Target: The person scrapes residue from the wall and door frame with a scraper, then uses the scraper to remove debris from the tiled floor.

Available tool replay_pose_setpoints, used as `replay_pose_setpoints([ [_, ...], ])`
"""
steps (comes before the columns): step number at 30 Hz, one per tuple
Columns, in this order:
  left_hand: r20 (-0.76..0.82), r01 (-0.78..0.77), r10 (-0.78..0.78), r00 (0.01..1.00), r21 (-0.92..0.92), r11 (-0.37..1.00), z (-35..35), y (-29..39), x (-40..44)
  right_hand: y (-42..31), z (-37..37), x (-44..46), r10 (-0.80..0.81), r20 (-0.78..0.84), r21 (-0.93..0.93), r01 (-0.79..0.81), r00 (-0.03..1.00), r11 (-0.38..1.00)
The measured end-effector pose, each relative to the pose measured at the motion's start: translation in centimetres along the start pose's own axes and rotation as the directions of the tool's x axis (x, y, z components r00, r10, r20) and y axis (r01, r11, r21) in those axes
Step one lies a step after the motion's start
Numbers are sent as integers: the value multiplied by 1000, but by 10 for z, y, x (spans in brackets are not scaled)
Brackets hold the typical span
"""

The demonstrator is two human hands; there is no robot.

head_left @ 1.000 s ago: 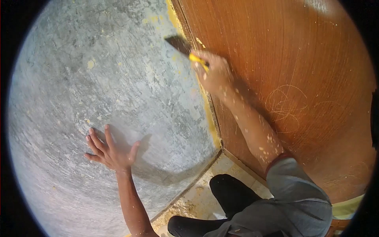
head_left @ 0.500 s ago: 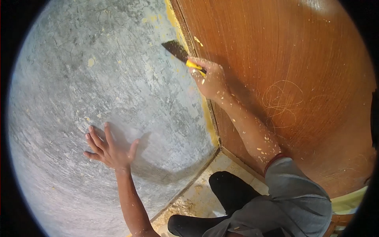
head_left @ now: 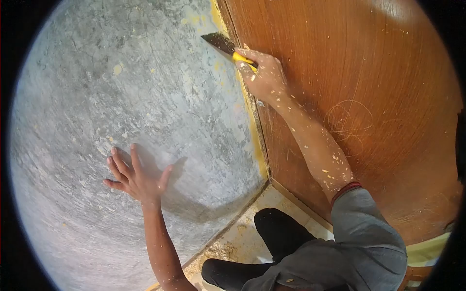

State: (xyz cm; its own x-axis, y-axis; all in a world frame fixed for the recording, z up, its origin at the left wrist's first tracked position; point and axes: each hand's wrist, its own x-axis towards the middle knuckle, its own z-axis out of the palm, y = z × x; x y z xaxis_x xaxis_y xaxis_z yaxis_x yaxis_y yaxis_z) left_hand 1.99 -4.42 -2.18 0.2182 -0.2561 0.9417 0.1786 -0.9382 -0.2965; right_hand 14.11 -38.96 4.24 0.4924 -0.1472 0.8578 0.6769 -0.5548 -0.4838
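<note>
I have my right hand point(head_left: 266, 75) gripping the scraper point(head_left: 226, 48), its blade point(head_left: 217, 41) at the grey wall point(head_left: 107, 111) beside the wooden panel point(head_left: 349, 58); my left hand point(head_left: 139, 182) spreads wide against that wall.

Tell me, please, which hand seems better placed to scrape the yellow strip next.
Right, probably: the right hand grips the yellow-handled, dark-bladed scraper at that strip, while the left hand lies spread against the grey wall.
</note>
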Motion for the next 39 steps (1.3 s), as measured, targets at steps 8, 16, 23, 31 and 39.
replay_pose_setpoints([
  [8,2,-1,1,1000,-8,1000,1,1,1,-9,1,13,-78,-32,100,81,996,992],
  [16,-9,9,-9,1000,-11,1000,0,1,1,-12,-6,21,21,17,53,-22,1000,998],
  [23,-7,-2,2,1000,-16,1000,-1,1,1,-12,-3,16,-2,23,55,1,1000,998],
  [31,5,11,-11,1000,-11,1000,-2,1,1,-23,-1,19,35,21,32,-35,999,999],
  [39,24,2,-2,1000,19,1000,1,1,0,-54,-3,1,176,163,-261,-130,971,957],
])
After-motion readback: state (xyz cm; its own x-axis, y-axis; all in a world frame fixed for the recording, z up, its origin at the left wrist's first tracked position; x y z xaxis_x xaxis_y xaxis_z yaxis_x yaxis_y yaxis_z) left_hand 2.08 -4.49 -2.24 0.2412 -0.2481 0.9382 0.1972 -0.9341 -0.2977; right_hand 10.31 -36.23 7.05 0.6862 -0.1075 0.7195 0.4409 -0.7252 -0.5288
